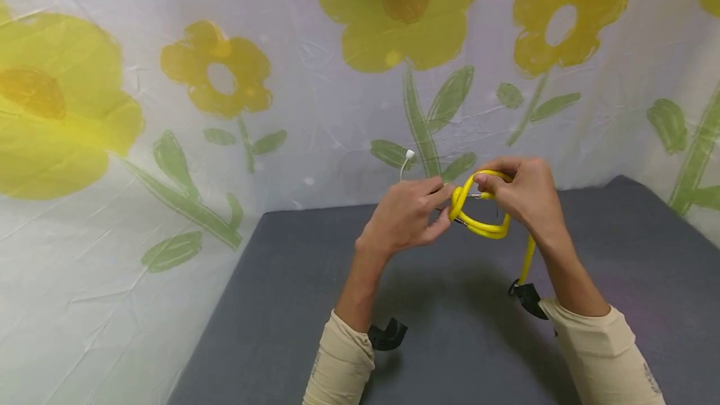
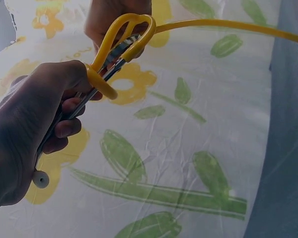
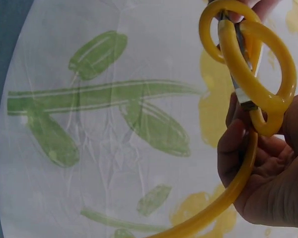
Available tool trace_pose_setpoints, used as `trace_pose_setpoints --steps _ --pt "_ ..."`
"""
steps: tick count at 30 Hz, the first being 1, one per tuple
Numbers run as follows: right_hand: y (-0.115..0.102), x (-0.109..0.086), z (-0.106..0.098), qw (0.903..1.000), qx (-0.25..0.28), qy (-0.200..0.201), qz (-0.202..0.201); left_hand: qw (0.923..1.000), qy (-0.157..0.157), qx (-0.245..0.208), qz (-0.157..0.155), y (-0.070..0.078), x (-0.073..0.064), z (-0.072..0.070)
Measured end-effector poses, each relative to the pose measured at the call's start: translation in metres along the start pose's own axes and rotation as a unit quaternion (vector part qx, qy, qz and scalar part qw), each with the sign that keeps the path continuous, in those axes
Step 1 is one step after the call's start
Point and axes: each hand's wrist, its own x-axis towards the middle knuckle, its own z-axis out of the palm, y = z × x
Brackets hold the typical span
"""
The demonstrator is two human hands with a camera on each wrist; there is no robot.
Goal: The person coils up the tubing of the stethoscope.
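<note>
A stethoscope with yellow tubing (image 1: 488,230) is held up in the air between both hands. My left hand (image 1: 404,216) grips its metal ear tubes (image 2: 78,107), and a white ear tip (image 2: 40,179) sticks out beyond that hand. The tubing is looped and crosses itself around the metal part near the left fingers. My right hand (image 1: 527,195) pinches the bent tubing at the other side of the loop. From there a length of yellow tube (image 1: 527,259) hangs down to a small dark-rimmed end (image 1: 513,287), whose details are too small to tell.
Below the hands lies a dark grey table surface (image 1: 292,305). A white sheet (image 1: 315,124) printed with yellow flowers hangs behind and to the left. Black wrist mounts (image 1: 388,335) sit at both sleeves.
</note>
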Motion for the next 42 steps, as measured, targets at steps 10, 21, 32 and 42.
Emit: trace_pose_setpoints --steps 10,21,32,42 --pt "0.006 0.005 -0.004 0.9995 0.009 0.022 0.020 0.9995 -0.002 -0.028 0.016 0.003 0.003 -0.001" --pt "0.003 0.009 0.000 0.9973 0.018 0.059 -0.039 0.9940 0.020 -0.075 -0.077 0.014 0.007 -0.001" --pt "0.002 0.006 0.013 0.9792 0.048 0.087 -0.177 0.9706 0.103 -0.077 -0.204 0.027 0.012 0.003" --pt "0.006 0.007 0.016 0.9665 0.021 0.122 -0.225 0.9544 -0.029 -0.173 -0.241 0.025 0.011 -0.005"
